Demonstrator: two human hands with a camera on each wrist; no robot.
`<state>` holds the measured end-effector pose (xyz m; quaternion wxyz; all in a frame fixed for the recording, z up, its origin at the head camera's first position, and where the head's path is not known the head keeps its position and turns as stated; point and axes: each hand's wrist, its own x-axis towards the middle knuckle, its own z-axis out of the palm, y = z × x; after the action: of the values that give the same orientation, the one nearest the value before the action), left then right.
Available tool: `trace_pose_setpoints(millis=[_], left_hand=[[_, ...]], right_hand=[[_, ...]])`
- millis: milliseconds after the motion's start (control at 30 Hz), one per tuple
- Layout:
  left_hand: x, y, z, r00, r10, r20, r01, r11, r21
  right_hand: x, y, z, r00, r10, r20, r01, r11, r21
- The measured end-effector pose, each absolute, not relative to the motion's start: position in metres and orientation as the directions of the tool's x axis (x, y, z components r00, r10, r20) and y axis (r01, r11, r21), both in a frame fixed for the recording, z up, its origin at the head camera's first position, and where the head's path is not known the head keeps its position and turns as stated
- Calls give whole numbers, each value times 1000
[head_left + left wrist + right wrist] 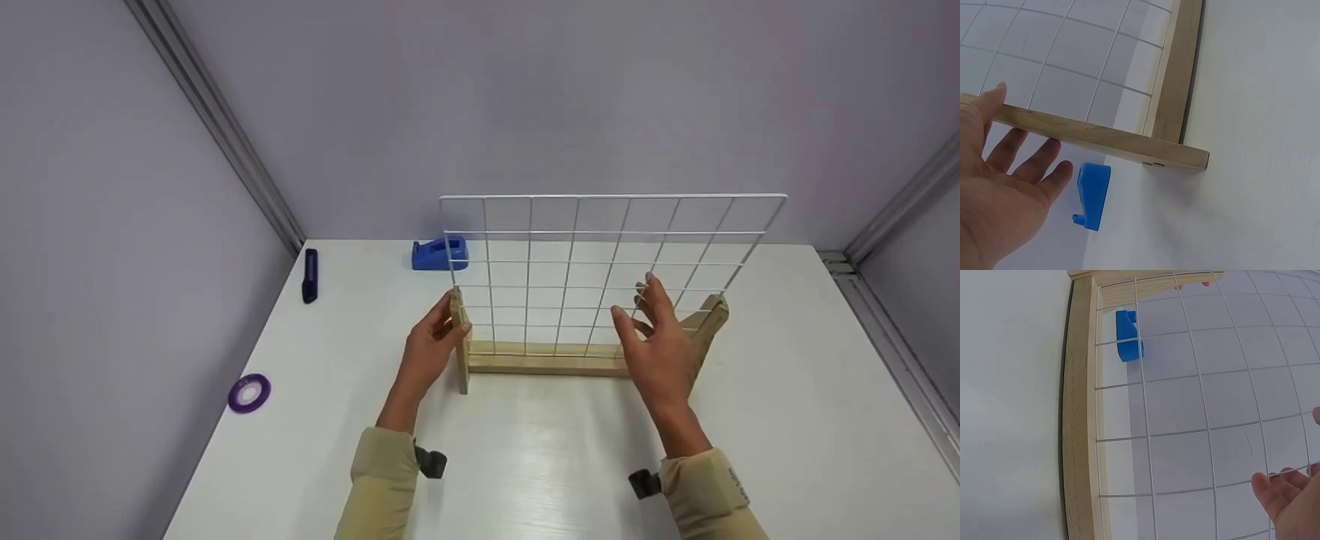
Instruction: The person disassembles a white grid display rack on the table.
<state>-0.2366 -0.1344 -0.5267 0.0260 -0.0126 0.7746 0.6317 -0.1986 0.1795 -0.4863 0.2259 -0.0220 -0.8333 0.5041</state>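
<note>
A white wire grid (551, 261) stands tilted in a wooden stand with a base bar (547, 365) and two side pieces. My left hand (429, 351) pinches the left side piece (1089, 134), thumb on its inner side and fingers on its outer side. Close to the right part of the grid is my right hand (664, 352), fingers spread and thumb apart. In the right wrist view its fingertips (1264, 486) are at the wires; whether they touch is hard to tell. The right side piece (706, 330) is partly hidden behind this hand.
A blue tape dispenser (440, 253) sits at the back of the white table (540, 450). Along the left edge lie a dark utility knife (310, 276) and a purple ring (249, 393). Pale walls (525, 97) rise behind and on the left.
</note>
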Motion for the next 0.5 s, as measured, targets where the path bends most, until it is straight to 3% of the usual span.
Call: trace_pose_setpoints(millis=[300, 500], left_hand=[[-239, -136, -528, -998, 17, -54, -50, 192, 980], [-239, -137, -531, -998, 16, -54, -50, 182, 982]], right_hand=[[-203, 173, -484, -917, 264, 298, -137, 494, -859], [-207, 167, -485, -895, 290, 338, -158, 504, -849]])
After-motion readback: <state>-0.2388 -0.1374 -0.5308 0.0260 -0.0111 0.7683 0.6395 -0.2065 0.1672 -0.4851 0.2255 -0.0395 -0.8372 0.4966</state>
